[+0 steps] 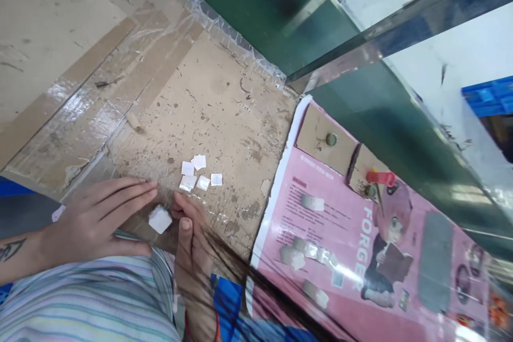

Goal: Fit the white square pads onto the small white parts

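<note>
Between my two hands a small block or stack of white square pieces [160, 219] sits near the table's front edge. My left hand [106, 216] lies to its left, open, with its fingers stretched out and fingertips just above the block. On the block's other side is my right hand [194, 235], partly covered by strands of hair. Its thumb and forefinger point forward, slightly apart, and I see nothing held between them. Just beyond the hands, several loose white squares [187, 183] lie in a loose group on the worn cardboard surface [224, 96].
To the right is a pink printed mat [276, 224] bearing several white stacks [312, 202]. Cardboard pieces with green knobs [320, 133] and a red object [380, 177] lie at its far side. A metal frame bar [340, 67] and green panel [244, 5] border the back.
</note>
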A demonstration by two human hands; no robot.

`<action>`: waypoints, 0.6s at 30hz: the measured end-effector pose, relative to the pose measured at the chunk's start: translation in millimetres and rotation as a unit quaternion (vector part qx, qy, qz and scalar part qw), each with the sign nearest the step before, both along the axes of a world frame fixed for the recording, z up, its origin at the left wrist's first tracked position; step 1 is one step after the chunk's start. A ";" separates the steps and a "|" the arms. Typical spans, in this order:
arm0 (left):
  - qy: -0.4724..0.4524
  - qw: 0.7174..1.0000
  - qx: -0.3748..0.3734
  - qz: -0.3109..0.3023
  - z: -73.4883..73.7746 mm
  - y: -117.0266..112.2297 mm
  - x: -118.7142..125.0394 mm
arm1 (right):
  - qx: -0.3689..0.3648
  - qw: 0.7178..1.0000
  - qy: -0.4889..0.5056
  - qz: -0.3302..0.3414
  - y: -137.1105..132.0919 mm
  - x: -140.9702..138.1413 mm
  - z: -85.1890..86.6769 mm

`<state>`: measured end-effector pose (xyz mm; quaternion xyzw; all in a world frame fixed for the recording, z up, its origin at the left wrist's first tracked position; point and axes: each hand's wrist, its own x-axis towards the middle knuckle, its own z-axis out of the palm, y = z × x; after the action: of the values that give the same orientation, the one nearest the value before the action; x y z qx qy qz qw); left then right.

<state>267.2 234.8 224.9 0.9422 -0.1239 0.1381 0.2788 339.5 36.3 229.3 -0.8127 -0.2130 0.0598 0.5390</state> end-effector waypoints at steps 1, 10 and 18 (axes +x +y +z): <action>-0.008 1.000 0.013 -0.004 1.2 -0.1 2.7 | -0.007 0.999 0.002 0.032 -4.4 1.5 0.5; 0.062 0.990 -0.115 0.053 0.1 -13.7 7.2 | -0.013 0.991 0.004 0.135 -7.5 15.7 5.3; 0.216 0.789 -0.565 0.108 13.2 -39.9 -7.7 | 0.075 0.996 -0.052 -0.025 1.4 -12.9 11.9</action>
<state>259.5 194.9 238.0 0.6289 0.1424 0.0058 0.7643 326.5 37.7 241.2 -0.7769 -0.2244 -0.0116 0.5882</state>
